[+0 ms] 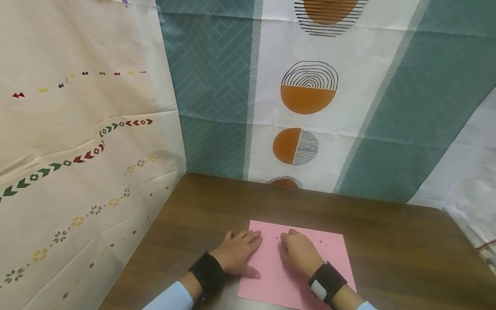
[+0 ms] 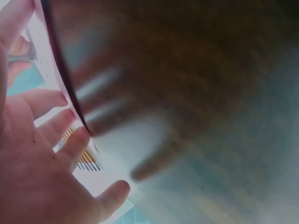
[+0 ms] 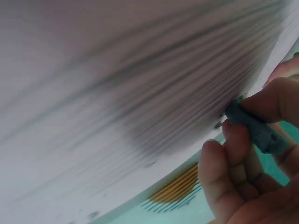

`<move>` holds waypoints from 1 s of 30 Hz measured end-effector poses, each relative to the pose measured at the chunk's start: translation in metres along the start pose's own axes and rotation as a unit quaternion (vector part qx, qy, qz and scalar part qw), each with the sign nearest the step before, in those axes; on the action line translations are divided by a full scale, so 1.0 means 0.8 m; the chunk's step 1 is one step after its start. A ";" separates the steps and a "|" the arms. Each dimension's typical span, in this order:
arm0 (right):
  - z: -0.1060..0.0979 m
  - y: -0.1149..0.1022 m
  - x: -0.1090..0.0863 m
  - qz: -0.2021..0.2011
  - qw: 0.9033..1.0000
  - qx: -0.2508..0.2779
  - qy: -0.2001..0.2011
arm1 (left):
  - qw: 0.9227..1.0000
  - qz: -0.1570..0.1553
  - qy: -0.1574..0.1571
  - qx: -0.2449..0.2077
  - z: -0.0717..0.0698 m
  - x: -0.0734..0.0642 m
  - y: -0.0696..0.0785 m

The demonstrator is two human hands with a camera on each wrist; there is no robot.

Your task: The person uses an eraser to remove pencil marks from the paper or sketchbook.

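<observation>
Teal-and-white cloth hung at twelve o'clock, beyond a brown table. On the table's near side, the right hand had its fingers curled, thumb and fingertips pinching a grey-blue stub, the gap between them no wider than the stub itself. Seen from the right wrist, the stub's long axis ran from ten o'clock to four, its ten o'clock end at the pink sheet. Blur in that view left it uncertain whether this end touched or sat just off the paper.

The left hand had hold of nothing. Its fingers lay straight and a little spread, tips on the sheet's nine o'clock edge, thumb splayed between four and five. From those fingertips, in the head view, the pinched stub lay between three and four o'clock, so the right hand was the nearer, being on it, and the left was apart from it.

Dark crumbs dotted the sheet at two o'clock from the right hand. Farther out, black bands circled both wrists, pale blue sleeves came in from seven and five o'clock, and cream cloth hung at ten.
</observation>
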State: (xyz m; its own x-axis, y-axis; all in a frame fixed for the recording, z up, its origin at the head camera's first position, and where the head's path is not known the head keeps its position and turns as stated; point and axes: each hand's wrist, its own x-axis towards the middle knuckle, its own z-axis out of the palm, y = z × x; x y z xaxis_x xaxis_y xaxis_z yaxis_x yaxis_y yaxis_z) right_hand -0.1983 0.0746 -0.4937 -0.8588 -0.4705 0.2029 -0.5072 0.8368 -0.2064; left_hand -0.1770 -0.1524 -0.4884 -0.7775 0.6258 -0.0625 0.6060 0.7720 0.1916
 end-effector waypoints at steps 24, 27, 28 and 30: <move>-0.034 0.081 -0.061 0.121 0.993 -0.010 0.002 | 1.000 -0.011 -0.008 -0.027 0.000 -0.002 0.000; -0.037 0.083 -0.063 0.129 0.992 -0.013 -0.005 | 0.999 -0.011 -0.008 -0.029 -0.001 -0.002 0.000; -0.038 0.084 -0.063 0.127 0.992 -0.017 -0.005 | 0.999 -0.011 -0.008 -0.029 -0.001 -0.002 0.000; -0.039 0.086 -0.064 0.122 0.992 -0.025 -0.004 | 1.000 -0.011 -0.006 -0.028 0.001 -0.001 0.000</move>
State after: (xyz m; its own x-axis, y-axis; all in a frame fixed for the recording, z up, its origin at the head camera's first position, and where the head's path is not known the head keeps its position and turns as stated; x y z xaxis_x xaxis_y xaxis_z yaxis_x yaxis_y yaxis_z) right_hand -0.1869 0.1652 -0.4888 -0.9559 -0.2546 0.1462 -0.2806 0.9386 -0.2005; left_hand -0.1768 -0.1528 -0.4889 -0.7885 0.6098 -0.0797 0.5775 0.7787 0.2450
